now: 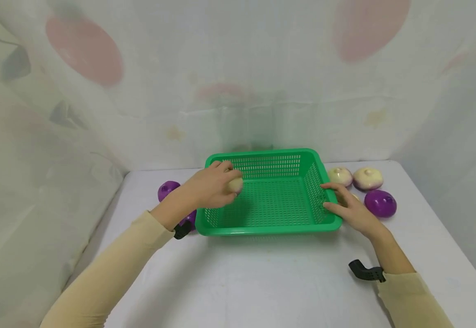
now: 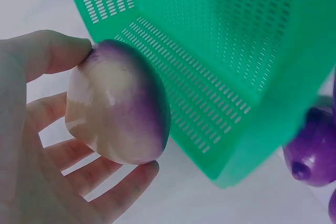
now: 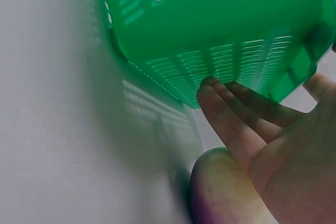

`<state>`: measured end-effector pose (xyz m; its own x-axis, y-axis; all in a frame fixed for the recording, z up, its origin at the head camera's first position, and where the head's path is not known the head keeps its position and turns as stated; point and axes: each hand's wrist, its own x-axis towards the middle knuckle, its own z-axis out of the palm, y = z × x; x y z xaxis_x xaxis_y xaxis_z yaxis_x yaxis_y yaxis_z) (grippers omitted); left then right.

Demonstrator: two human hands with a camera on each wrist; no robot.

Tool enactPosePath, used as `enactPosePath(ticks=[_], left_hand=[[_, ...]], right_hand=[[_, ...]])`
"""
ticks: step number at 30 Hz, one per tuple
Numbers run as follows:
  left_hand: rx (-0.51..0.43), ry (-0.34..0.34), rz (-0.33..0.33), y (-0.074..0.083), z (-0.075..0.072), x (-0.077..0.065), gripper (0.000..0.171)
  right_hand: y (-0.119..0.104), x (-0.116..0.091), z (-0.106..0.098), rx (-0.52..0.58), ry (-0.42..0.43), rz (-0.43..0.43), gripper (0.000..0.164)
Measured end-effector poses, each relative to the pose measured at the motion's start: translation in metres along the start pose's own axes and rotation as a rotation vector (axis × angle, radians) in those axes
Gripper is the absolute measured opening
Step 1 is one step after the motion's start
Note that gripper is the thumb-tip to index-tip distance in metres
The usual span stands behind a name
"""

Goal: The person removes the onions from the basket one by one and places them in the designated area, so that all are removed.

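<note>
My left hand (image 1: 215, 184) holds a cream-and-purple turnip (image 2: 118, 103) between thumb and curled fingers, over the left end of a green plastic basket (image 1: 270, 231). In the head view the fingers cover part of this turnip. At the basket's right end my right hand (image 1: 354, 212) grips the rim. Its thumb side reaches over the edge, while other fingers (image 3: 231, 119) lie against the outside of the slotted wall. The basket's visible floor holds nothing. Just below the right hand, another cream-and-purple turnip (image 3: 226, 190) lies beside the basket.
Right of the basket lie two cream turnips (image 1: 368, 178) (image 1: 339, 176) and a purple onion-like vegetable (image 1: 380, 203). More purple ones (image 1: 168, 190) sit left of it, partly behind the left arm. A patterned curtain (image 1: 258, 82) hangs behind the white table (image 1: 262, 282).
</note>
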<state>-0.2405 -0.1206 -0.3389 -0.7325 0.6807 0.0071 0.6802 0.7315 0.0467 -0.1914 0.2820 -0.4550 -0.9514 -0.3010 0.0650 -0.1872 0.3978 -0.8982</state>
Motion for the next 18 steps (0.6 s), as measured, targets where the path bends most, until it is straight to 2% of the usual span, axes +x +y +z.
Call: enactPosePath(ticks=[5,13,18], left_hand=[[-0.040,0.055,-0.023,-0.011,-0.003,-0.016,0.045],[-0.111,0.101,-0.142,-0.030,-0.008,-0.045,0.047],[-0.134,0.135,-0.185,-0.039,-0.011,-0.061,0.045]], right_hand=[[0.000,0.000,-0.001,0.005,0.003,0.001,0.056],[0.004,0.001,0.000,0.000,-0.001,-0.002,0.056],[0.004,0.000,0.001,-0.007,0.002,0.005,0.056]])
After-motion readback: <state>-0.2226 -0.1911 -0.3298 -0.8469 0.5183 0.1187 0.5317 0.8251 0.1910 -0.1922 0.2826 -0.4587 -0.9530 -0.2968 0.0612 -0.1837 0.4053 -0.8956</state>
